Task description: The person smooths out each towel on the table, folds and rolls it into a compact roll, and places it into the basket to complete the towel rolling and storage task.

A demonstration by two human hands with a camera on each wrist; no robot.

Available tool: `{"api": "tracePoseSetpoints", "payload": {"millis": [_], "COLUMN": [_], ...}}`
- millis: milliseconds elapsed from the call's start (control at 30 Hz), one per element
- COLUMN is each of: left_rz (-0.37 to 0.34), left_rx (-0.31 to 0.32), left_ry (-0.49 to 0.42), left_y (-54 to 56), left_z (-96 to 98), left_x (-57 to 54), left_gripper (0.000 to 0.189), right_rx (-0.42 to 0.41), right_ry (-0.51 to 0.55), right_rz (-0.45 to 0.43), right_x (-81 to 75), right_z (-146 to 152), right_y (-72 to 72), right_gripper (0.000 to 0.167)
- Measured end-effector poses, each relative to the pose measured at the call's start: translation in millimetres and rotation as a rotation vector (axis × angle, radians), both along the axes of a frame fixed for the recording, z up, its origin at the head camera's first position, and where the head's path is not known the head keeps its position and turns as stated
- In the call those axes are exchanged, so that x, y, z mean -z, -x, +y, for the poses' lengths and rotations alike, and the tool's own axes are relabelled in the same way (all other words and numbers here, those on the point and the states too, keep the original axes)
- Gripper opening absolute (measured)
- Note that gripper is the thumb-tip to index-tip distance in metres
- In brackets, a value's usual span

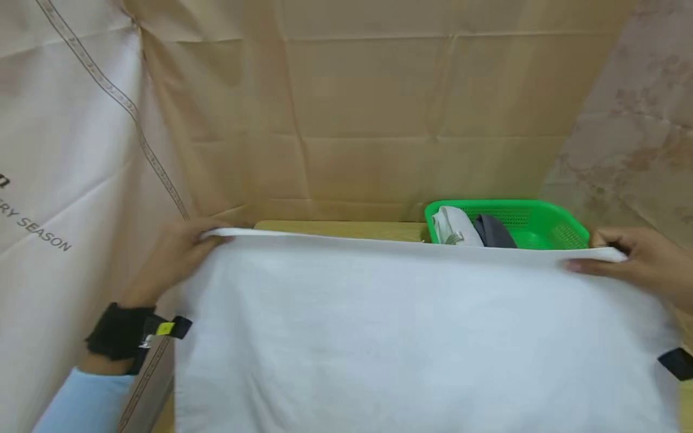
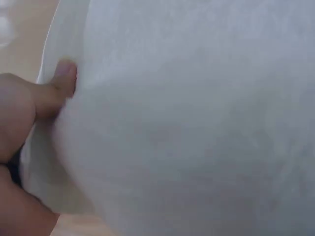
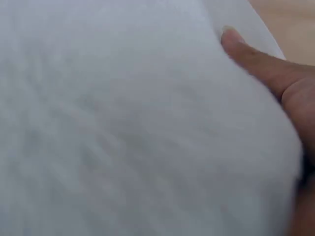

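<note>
A plain white cloth (image 1: 400, 337) hangs spread between my two hands, its upper edge nearly straight. My left hand (image 1: 175, 255) pinches the upper left corner, thumb in front. At the upper right corner my right hand (image 1: 639, 261) grips the same edge between thumb and fingers. Most of the left wrist view is filled by the cloth (image 2: 187, 123), with the left thumb (image 2: 64, 81) pressed on it. In the right wrist view the right thumb (image 3: 251, 56) lies over the cloth (image 3: 123, 113). The cloth's lower end runs out of the head view.
Behind the cloth stands a green plastic basket (image 1: 547, 219) holding a rolled white cloth (image 1: 457, 225) and a dark grey one (image 1: 494, 231). Part of a yellowish wooden table (image 1: 341, 230) shows beside it. Fabric sheets hang at the back (image 1: 368, 114) and left (image 1: 70, 150).
</note>
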State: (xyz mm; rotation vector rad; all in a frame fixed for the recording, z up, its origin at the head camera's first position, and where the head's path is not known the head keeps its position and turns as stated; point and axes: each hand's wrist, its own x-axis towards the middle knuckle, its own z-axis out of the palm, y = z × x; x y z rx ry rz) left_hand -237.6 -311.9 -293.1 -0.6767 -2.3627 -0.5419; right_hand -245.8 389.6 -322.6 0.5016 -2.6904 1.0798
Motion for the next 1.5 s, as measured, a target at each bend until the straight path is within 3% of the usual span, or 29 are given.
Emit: {"api": "tracePoseSetpoints", "payload": {"millis": [67, 133, 233, 300, 367, 500, 600, 700, 767, 833, 933, 1033, 1200, 1300, 1400, 1500], "left_rz": [-0.084, -0.158, -0.207, -0.209, -0.219, -0.250, -0.260, -0.271, -0.315, -0.363, -0.516, -0.642, -0.629, -0.664, -0.759, -0.852], "left_rx": [-0.017, -0.048, -0.087, -0.090, -0.050, 0.089, 0.193, 0.278, 0.335, 0.363, 0.370, 0.263, -0.053, -0.187, -0.235, -0.269], "left_ry": [0.005, -0.025, -0.058, -0.038, -0.004, 0.037, 0.064, 0.112, 0.124, 0.165, 0.207, 0.212, 0.150, 0.086, -0.003, -0.089], "left_y": [20.4, 34.1, 41.7, 39.1, 31.6, 8.8, -4.7, -12.5, -14.5, -14.8, -14.7, -11.3, 1.5, 12.6, 22.5, 27.8], "left_z": [6.3, 11.0, 11.8, 7.3, -2.1, -28.8, -42.7, -47.5, -46.7, -45.0, -41.2, -36.1, -26.7, -23.9, -20.3, -13.7], "left_x": [31.6, 57.7, 81.9, 89.3, 92.1, 95.7, 104.9, 123.2, 137.5, 149.6, 158.8, 161.0, 166.8, 173.6, 177.8, 178.4], "left_gripper": [0.015, 0.013, 0.014, 0.014, 0.015, 0.018, 0.027, 0.032, 0.029, 0.024, 0.011, 0.010, 0.048, 0.081, 0.095, 0.092], "right_rx": [0.026, -0.019, -0.062, -0.077, -0.086, -0.145, -0.208, -0.276, -0.296, -0.323, -0.343, -0.317, -0.120, -0.070, -0.081, -0.128], "right_ry": [-0.151, -0.196, -0.190, -0.200, -0.252, -0.323, -0.335, -0.326, -0.316, -0.297, -0.295, -0.344, -0.540, -0.576, -0.555, -0.512], "right_rz": [-0.039, -0.014, 0.039, 0.114, 0.170, 0.224, 0.274, 0.353, 0.383, 0.388, 0.366, 0.320, 0.212, 0.128, 0.072, 0.050], "right_x": [10.7, 26.9, 48.1, 58.3, 64.9, 79.1, 100.3, 130.7, 150.7, 167.4, 183.3, 184.4, 163.3, 152.7, 146.7, 142.8], "right_z": [-13, -16, -13, -11, -8, -1, 8, 15, 17, 18, 19, 20, 0, -27, -59, -94], "right_y": [6.5, 16.2, 22.3, 19.1, 10.1, -19.6, -38.4, -47.3, -49.9, -51.0, -52.7, -55.9, -51.9, -42.6, -32.0, -21.4], "right_gripper": [0.041, 0.037, 0.029, 0.030, 0.037, 0.053, 0.063, 0.034, 0.022, 0.032, 0.047, 0.068, 0.036, 0.016, 0.011, 0.011]}}
